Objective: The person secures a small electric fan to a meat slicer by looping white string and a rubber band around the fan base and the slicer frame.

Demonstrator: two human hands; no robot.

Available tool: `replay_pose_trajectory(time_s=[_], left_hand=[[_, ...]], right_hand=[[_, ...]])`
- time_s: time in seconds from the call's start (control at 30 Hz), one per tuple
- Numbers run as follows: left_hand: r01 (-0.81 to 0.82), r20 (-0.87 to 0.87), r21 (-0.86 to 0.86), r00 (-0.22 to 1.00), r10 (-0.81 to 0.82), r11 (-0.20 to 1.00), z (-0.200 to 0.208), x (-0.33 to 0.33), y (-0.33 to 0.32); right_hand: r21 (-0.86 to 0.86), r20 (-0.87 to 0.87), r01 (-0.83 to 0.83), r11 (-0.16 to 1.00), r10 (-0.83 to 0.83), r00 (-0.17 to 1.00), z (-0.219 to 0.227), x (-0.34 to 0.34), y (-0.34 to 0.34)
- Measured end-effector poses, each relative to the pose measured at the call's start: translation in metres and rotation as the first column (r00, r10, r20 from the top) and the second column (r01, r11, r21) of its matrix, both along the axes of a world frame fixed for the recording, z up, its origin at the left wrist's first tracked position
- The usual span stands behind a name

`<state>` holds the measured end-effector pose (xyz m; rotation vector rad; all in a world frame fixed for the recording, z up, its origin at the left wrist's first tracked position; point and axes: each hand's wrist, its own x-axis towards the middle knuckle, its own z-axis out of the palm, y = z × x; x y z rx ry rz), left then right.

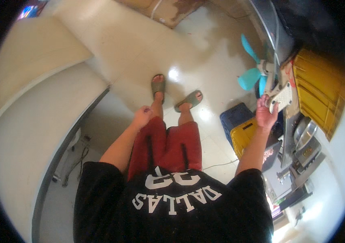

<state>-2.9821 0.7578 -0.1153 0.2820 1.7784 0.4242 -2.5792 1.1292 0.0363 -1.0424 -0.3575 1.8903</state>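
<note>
The fan (264,69) is on the person's right, its turquoise blades (249,79) toward the middle of the room and its pale plate (282,97) at the other end. Its long axis runs aslant, from the blades at upper left down to the plate at lower right; the blade end points left and away from the person. The plate, dotted with dark spots, is tilted, its own long side rising to the right. The right hand (266,114) is at the plate's lower end, palm up, fingers pointing away from the body, thumb over the edge; whether it is clamped there I cannot tell. The left hand (143,116) hangs beside the left leg, well apart from the fan, its fingers curled in together. Just right of the plate leans a yellow crate (322,93); nearer the body are metal bowls (306,134). Left of the right forearm a blue bin (237,115) and a yellow bin (243,133) stand together on the tiled floor (132,52). A white cabinet (39,117) fills the far left.
</note>
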Motion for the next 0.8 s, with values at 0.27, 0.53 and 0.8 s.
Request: replay_pose_trajectory(time_s=[0.27, 0.53, 0.8], left_hand=[[0.046, 0.095, 0.189, 0.993, -0.065, 0.981, 0.007, 0.004, 0.074], [-0.004, 0.069, 0.422, 0.997, -0.028, 0.906, 0.040, -0.012, 0.215], [-0.206, 0.204, 0.720, 0.976, 0.082, 0.663, 0.146, -0.031, 0.486]], right_hand=[[0.059, 0.165, 0.015, 0.998, -0.025, 0.986, 0.010, -0.027, -0.024], [-0.036, 0.181, -0.052, 0.998, 0.057, 0.982, 0.003, -0.090, -0.098], [-0.173, 0.085, -0.257, 0.951, 0.275, 0.958, -0.004, -0.155, -0.139]])
